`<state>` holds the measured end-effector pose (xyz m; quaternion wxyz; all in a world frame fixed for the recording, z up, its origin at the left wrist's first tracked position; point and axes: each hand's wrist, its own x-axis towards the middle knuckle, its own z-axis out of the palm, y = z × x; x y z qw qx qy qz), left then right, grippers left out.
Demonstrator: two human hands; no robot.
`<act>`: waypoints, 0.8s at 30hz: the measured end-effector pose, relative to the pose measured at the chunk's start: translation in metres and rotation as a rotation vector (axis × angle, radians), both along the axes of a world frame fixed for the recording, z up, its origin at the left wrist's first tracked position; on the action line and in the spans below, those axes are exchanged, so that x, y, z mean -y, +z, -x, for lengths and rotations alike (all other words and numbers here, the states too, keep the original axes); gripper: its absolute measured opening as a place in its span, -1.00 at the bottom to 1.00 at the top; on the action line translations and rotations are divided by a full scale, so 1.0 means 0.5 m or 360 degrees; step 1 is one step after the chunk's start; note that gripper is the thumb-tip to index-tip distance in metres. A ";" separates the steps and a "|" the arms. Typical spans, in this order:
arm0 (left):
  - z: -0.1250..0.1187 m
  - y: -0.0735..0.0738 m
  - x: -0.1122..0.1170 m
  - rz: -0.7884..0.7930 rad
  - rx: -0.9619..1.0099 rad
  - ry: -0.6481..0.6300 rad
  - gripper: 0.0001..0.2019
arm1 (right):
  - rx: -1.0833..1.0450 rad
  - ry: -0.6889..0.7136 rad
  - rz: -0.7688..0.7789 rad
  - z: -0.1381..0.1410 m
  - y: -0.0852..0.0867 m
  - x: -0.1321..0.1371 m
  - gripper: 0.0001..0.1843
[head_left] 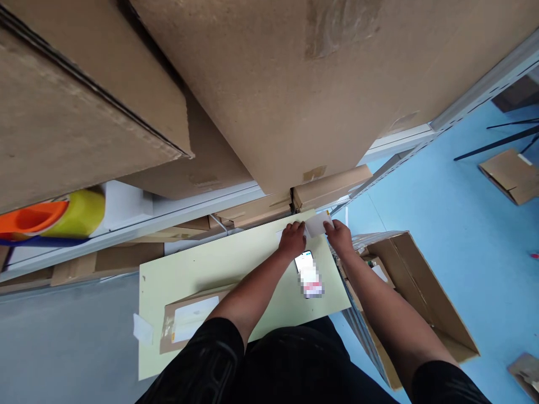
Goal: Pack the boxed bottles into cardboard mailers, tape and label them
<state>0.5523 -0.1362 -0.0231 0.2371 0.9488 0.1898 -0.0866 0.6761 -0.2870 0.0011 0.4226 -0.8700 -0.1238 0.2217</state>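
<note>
A white paper slip [319,224] with a small yellow mark at one corner is stretched between my hands above the far right end of the pale yellow-green table [236,266]. My right hand [339,238] pinches its right edge between thumb and fingers. On the other side, my left hand [292,241] has its fingers curled down at the slip's left end; the fingertips are partly hidden. Just below the hands a phone [309,272] lies face up with its screen lit, partly pixelated. Behind my left forearm sits a cardboard box [168,325] bearing a white label [193,318].
Large cardboard boxes [269,84] fill the shelf [202,205] ahead. An orange bin [37,216] and a yellow bin [80,216] stand at left. Right of the table, an open carton [425,292] holds packages. A white slip [143,329] overhangs the table's left edge.
</note>
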 end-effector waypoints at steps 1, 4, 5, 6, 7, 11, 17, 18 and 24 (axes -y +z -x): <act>-0.002 -0.003 -0.001 0.0029 0.0008 0.0013 -0.40 | 0.0007 -0.0018 0.0009 -0.002 -0.003 -0.002 -0.60; -0.005 -0.011 -0.005 0.0107 0.0012 0.0050 -0.39 | -0.0183 -0.0173 -0.0068 0.002 -0.014 0.003 -0.64; -0.005 -0.012 -0.006 0.0125 0.0015 0.0054 -0.39 | -0.0287 -0.0248 -0.0122 0.008 -0.019 0.011 -0.64; -0.005 -0.014 -0.006 0.0139 0.0020 0.0054 -0.39 | -0.0386 -0.0336 -0.0174 0.014 -0.022 0.022 -0.64; -0.004 -0.015 -0.006 0.0148 0.0026 0.0053 -0.38 | -0.0478 -0.0435 -0.0218 0.022 -0.025 0.037 -0.65; -0.004 -0.011 0.002 0.0163 0.0037 0.0080 -0.36 | -0.0677 -0.0761 -0.0323 0.058 -0.016 0.117 -0.64; -0.001 0.044 -0.009 0.0691 0.0068 0.0434 -0.59 | -0.0542 -0.0524 -0.0471 0.108 0.066 0.184 -0.54; 0.006 0.060 -0.015 0.0783 0.0083 0.0465 -0.69 | -0.0554 -0.0478 -0.0504 0.115 0.086 0.180 -0.54; 0.118 0.193 -0.058 0.1449 0.0250 0.0709 -0.80 | -0.0437 -0.0135 -0.0628 0.168 0.209 0.093 -0.62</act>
